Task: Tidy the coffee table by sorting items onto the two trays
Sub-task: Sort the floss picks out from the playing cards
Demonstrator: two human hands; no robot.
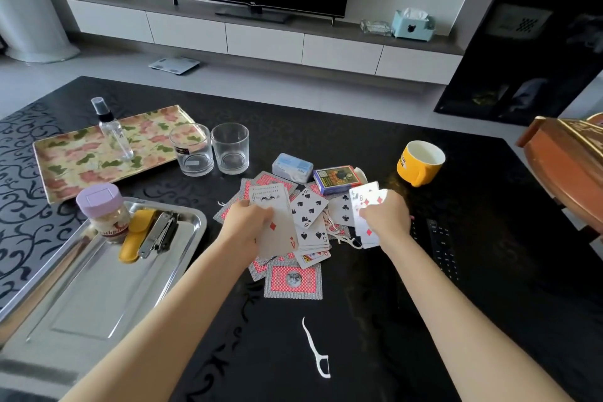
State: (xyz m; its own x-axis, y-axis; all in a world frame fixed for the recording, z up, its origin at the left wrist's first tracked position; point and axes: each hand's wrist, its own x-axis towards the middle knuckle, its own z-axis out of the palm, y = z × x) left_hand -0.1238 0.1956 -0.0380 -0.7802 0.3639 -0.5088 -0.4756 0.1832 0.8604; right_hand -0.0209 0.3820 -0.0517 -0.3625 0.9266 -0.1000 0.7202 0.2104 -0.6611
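Playing cards [310, 215] lie scattered on the black coffee table, some face up, some showing red backs. My left hand [248, 222] grips a stack of cards over the pile. My right hand [386, 217] holds a few face-up cards at the pile's right side. A floral tray [78, 166] at the far left carries a clear spray bottle [112, 130]. A steel tray [91, 287] at the near left holds a purple-lidded jar [104, 210], a yellow case [137, 235] and nail clippers [160, 233].
Two empty glasses [212, 148] stand beside the floral tray. A blue floss box [292, 166] and a card box [339, 178] lie behind the pile. A yellow mug [419, 161] sits right, a dark remote [440, 245] by my right wrist, a floss pick [316, 349] near me.
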